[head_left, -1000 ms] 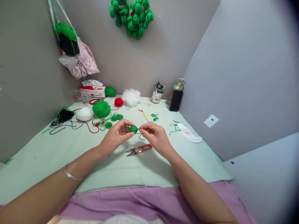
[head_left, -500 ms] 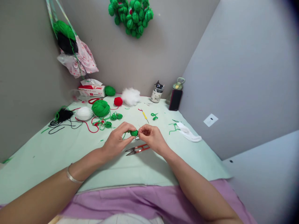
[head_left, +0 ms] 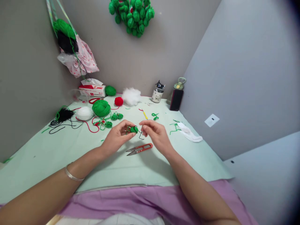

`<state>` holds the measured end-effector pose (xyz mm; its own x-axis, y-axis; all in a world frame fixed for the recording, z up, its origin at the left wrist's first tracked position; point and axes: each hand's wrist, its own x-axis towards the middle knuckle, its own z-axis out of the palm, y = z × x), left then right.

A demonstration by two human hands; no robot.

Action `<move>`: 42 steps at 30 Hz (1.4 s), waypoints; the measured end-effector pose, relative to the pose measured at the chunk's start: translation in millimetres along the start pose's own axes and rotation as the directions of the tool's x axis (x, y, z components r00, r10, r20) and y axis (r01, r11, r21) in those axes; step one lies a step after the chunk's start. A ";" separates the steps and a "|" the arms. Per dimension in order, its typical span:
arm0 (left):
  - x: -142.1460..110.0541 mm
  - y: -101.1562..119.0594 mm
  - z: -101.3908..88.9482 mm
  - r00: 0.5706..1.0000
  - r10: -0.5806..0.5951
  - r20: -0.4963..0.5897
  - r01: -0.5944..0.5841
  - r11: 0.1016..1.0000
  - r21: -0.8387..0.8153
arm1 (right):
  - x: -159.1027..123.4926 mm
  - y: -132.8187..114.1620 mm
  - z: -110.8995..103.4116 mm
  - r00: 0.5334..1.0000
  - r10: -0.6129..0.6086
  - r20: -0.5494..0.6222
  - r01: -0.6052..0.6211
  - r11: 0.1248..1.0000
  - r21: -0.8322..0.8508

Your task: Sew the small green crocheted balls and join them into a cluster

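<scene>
Between the thumb and fingers of my left hand (head_left: 118, 134) is a small green crocheted ball (head_left: 134, 129) with black yarn across it. Just to its right, my right hand (head_left: 154, 134) has its thumb and fingertips pinched together on black yarn (head_left: 141, 135), whose loose end hangs below the fingers. Whether a needle is also in that pinch cannot be made out. Below both hands, orange-handled thread snips (head_left: 140, 149) lie on the table, blades pointing left.
Left of my hands lie green yarn (head_left: 101, 108), white yarn (head_left: 84, 113), black yarn strands (head_left: 64, 115) and small crocheted pieces (head_left: 114, 117). Farther back are white stuffing (head_left: 131, 96), a tissue box (head_left: 92, 90), a yellow-handled crochet hook (head_left: 145, 115), a cup (head_left: 157, 95) and a phone (head_left: 176, 100).
My right hand has drawn slightly away from the green ball, and black yarn now shows between them. The ball has turned and risen a little in my left hand. The snips' handle is uncovered.
</scene>
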<state>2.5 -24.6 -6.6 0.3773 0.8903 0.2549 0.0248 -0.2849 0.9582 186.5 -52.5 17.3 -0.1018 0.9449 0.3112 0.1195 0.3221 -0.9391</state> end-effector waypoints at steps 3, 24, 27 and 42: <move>1.2 1.7 -2.3 0.998 -0.055 0.017 0.055 0.998 -0.029 | 4.6 -7.2 -13.0 0.997 -0.004 -0.073 0.016 0.986 0.163; -2.4 0.4 2.8 0.954 -0.151 0.258 0.139 0.988 0.064 | 24.4 -8.4 -70.6 0.893 0.019 -0.451 0.197 0.882 0.427; -0.7 -4.2 0.3 0.941 -0.188 0.282 0.208 0.977 -0.042 | 23.0 -13.1 -67.4 0.915 0.006 -0.404 0.182 0.887 0.425; 1.7 1.8 -4.4 0.959 -0.200 0.199 0.255 0.917 -0.306 | 6.9 -13.1 -27.7 0.999 0.014 -0.045 -0.005 0.982 0.191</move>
<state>-1.0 -22.0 -3.8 0.5411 0.8406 0.0266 -0.1641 0.0745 0.9836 211.6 -48.5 35.7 -0.0556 0.9510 0.3043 -0.0707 0.3002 -0.9512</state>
